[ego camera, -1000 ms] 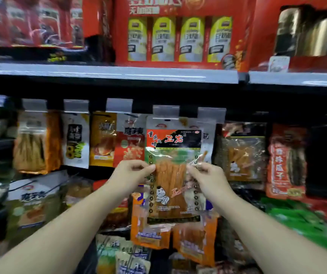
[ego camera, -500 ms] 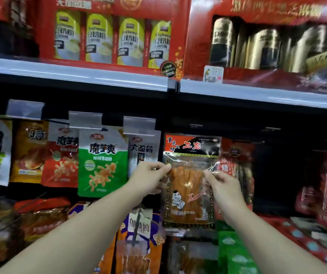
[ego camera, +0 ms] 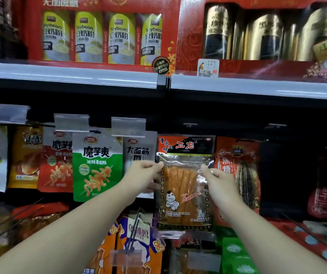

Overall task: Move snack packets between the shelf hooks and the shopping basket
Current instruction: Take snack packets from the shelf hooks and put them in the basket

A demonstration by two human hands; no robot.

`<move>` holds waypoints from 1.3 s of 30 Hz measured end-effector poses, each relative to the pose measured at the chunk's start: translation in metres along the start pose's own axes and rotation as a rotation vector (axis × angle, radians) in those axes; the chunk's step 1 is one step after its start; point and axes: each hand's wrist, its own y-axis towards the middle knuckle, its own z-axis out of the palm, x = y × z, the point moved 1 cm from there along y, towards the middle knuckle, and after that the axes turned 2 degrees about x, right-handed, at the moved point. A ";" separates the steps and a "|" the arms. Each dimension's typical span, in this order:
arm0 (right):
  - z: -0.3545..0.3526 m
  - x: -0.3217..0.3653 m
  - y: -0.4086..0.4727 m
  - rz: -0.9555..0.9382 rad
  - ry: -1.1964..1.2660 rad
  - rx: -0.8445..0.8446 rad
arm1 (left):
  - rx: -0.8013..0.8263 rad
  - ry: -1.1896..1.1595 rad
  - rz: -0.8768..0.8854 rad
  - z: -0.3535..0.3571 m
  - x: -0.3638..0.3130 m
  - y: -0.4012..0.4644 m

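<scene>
While both pinch it, packet (ego camera: 184,182) hangs between left hand (ego camera: 142,175) and right hand (ego camera: 219,180).

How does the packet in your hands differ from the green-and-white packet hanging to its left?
The clear-windowed packet shows orange strips inside under a red-and-black header; the green packet is opaque, white above and green below. The left hand and right hand pinch the clear-windowed packet's side edges, while the green packet hangs untouched. The clear-windowed packet looks taller. Both hang upright and face forward.
</scene>
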 end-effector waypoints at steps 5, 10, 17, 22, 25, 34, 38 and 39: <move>0.001 -0.003 0.008 -0.014 -0.020 -0.042 | -0.044 -0.051 0.036 0.000 -0.011 0.011; 0.000 -0.007 0.012 -0.001 0.036 -0.016 | -0.079 -0.154 0.035 0.001 -0.022 0.025; -0.006 0.000 0.024 -0.040 0.074 -0.070 | -0.068 -0.222 0.035 0.007 -0.021 0.036; -0.002 -0.002 0.032 0.013 0.119 -0.087 | -0.094 -0.202 0.048 0.010 -0.016 0.044; 0.000 -0.002 0.041 0.014 0.120 -0.093 | -0.122 -0.208 0.040 0.011 -0.017 0.050; 0.008 -0.010 0.064 0.066 0.070 -0.084 | -0.175 -0.201 -0.003 0.015 -0.009 0.076; 0.013 -0.020 0.077 0.092 0.083 -0.072 | -0.233 -0.179 -0.040 0.017 -0.004 0.090; 0.013 -0.022 0.080 0.096 0.083 -0.075 | -0.241 -0.168 -0.038 0.017 -0.002 0.094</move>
